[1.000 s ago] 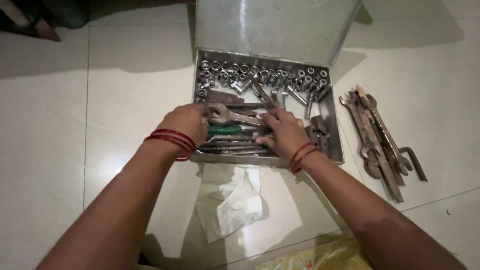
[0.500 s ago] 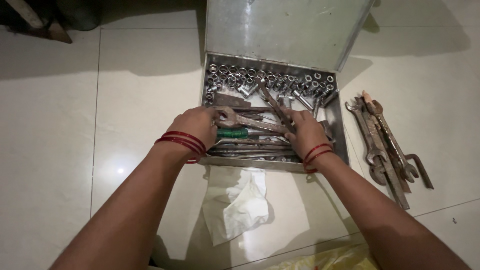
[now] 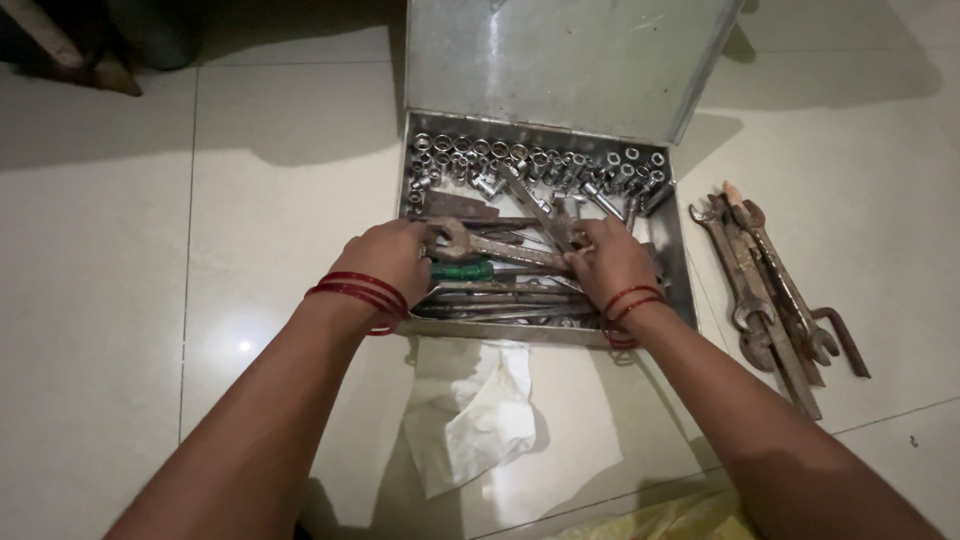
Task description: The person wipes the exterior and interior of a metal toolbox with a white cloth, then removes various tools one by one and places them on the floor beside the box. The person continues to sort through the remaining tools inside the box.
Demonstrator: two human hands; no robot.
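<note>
Head view, only one to go on. Both hands down inside the open metal toolbox [image 3: 682, 290] on the tiled floor [image 3: 150, 250]. Left hand [image 3: 388, 258] curled over the ring end of a big rusty spanner [image 3: 490, 245]; right hand [image 3: 608, 262] closed around its other end, near the middle of the box. Looks like a grip from both sides, though fingertips mostly buried in the pile, so can't swear to how tight.

Progress-wise, roughly partway: a bundle of rusty spanners [image 3: 765, 290] already lying out on the floor just right of the box, but plenty left inside, including a green-handled screwdriver [image 3: 462, 270] and a whole back row of shiny sockets [image 3: 530, 165].

Materials: dull scratched sheet steel for the box and its raised lid [image 3: 560, 60], brown pitted iron on the long flat spanners, bright chrome on the little round sockets. Crumpled white cloth [image 3: 470, 410] just in front of the box, soft and creased. Glossy pale tiles, thin grout lines.
</note>
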